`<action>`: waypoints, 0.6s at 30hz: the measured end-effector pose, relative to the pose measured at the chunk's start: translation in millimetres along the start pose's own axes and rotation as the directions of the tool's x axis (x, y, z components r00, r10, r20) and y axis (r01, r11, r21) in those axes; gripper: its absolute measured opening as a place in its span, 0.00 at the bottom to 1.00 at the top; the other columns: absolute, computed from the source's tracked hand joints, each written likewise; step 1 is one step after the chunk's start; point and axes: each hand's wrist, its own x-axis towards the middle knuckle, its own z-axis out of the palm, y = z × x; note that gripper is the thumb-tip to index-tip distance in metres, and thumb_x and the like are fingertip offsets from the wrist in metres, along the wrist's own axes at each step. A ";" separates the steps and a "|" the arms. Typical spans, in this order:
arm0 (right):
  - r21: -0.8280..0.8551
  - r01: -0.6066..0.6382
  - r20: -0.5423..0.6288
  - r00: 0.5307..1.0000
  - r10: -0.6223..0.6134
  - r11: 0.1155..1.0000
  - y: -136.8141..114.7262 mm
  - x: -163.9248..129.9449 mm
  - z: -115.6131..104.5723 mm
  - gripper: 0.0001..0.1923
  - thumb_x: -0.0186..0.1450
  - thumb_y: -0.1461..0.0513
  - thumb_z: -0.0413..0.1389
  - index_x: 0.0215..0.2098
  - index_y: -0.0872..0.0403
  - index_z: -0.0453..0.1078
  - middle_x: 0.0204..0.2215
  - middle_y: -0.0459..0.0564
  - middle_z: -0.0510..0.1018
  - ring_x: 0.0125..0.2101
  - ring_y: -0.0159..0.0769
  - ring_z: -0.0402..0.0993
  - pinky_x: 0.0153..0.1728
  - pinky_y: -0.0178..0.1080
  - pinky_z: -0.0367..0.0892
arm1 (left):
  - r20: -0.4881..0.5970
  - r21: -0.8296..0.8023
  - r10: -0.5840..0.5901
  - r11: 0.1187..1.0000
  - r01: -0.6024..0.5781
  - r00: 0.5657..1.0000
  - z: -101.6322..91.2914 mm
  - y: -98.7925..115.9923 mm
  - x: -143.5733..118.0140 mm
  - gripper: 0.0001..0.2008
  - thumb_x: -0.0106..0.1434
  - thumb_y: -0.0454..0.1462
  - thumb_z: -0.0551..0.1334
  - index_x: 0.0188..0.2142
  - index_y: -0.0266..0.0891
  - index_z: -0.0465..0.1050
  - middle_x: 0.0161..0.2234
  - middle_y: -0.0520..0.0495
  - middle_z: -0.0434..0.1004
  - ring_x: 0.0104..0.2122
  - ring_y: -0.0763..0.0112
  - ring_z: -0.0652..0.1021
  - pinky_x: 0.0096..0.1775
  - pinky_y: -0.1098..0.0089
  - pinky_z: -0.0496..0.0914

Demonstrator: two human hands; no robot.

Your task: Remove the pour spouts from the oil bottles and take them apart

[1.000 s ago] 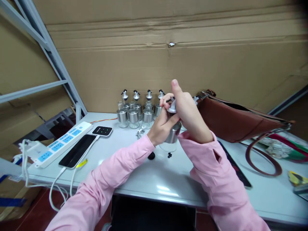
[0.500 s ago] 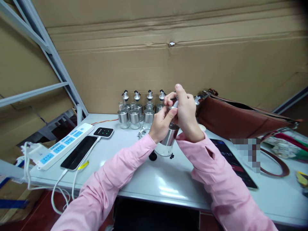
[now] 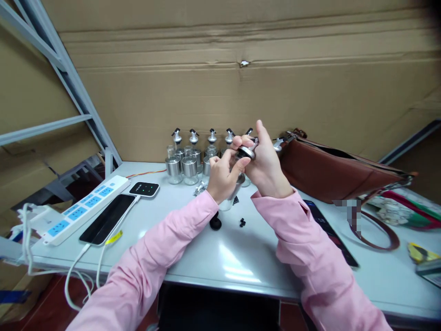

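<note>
— What are the hands doing?

— Both are up above the middle of the table (image 3: 220, 257), closed around one small glass bottle (image 3: 231, 195). The left hand (image 3: 222, 177) wraps the bottle's body from the left, thumb raised toward the top. The right hand (image 3: 265, 163) pinches the metal cap (image 3: 245, 151) at the top between thumb and fingers, index finger pointing up.

— Is the bottle standing?

— No, it is held off the table, tilted, cap leaning right.

— What lies right under it?

— A round black piece (image 3: 215, 223) and a few tiny black bits (image 3: 242, 222) on the table, just near the wrists.

— And farther out?

— Behind the hands, a row of similar bottles (image 3: 193, 158) with spout tops stands at the far edge against the cardboard wall (image 3: 241, 82). To the right lies a brown leather bag (image 3: 337, 172), with a dark phone (image 3: 327, 230) near it. To the left are a small black charger (image 3: 144, 189), another phone (image 3: 106, 219) and a white power strip (image 3: 82, 209).
</note>
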 end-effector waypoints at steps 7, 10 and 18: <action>0.028 0.088 0.076 0.993 -0.090 0.996 -26.2 -7.6 -33.4 0.24 0.61 0.45 0.47 0.18 0.51 0.50 0.15 0.43 0.59 0.18 0.29 0.58 0.21 0.36 0.58 | 0.018 0.080 0.189 0.979 -0.190 0.982 -8.1 3.2 3.5 0.27 0.61 0.58 0.42 0.38 0.39 0.63 0.27 0.50 0.73 0.30 0.70 0.72 0.45 0.62 0.58; -0.200 0.144 0.278 0.957 -0.085 0.969 -38.5 -20.2 -36.5 0.12 0.57 0.53 0.57 0.26 0.52 0.63 0.15 0.40 0.64 0.16 0.27 0.58 0.19 0.33 0.55 | 0.051 -0.028 0.097 0.995 -0.095 0.994 -10.9 -1.2 9.5 0.26 0.61 0.59 0.42 0.39 0.40 0.61 0.29 0.50 0.72 0.31 0.71 0.72 0.41 0.66 0.62; -0.531 0.382 0.469 0.876 -0.114 0.756 -32.7 -19.2 -31.9 0.15 0.57 0.51 0.56 0.24 0.54 0.68 0.23 0.45 0.73 0.25 0.31 0.66 0.28 0.33 0.59 | 0.216 -0.193 0.048 0.981 -0.006 0.975 -18.3 -5.9 21.0 0.24 0.60 0.57 0.49 0.37 0.38 0.61 0.34 0.47 0.70 0.34 0.71 0.72 0.37 0.71 0.66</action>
